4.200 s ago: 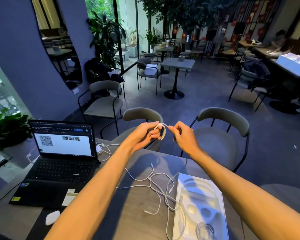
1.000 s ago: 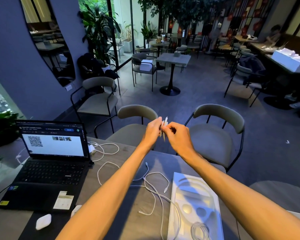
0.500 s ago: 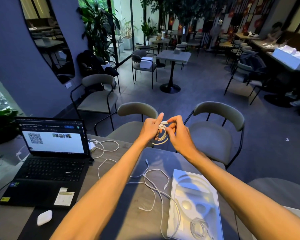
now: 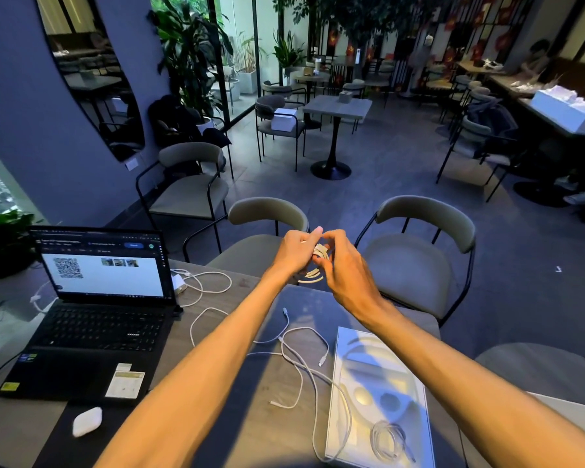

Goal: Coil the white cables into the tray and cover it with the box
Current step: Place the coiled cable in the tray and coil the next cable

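Above the far edge of the table, my left hand [image 4: 296,253] and my right hand [image 4: 343,268] both grip a small coil of white cable [image 4: 313,273], its loops showing between and below the fingers. A white moulded tray [image 4: 377,376] lies at the near right of the table with one coiled cable [image 4: 387,440] in its near end. Several loose white cables [image 4: 299,366] sprawl on the table left of the tray, one running over the tray's edge. No box is in view that I can tell apart from the tray.
An open laptop [image 4: 95,309] stands at the left with a charger and cable [image 4: 203,282] behind it. A white mouse [image 4: 87,421] lies near the front left. Two grey chairs [image 4: 416,261] face the table's far side.
Over the last seconds my hands wound the cable into a tighter coil and dropped slightly toward the table. The loose cables and the tray have not moved.
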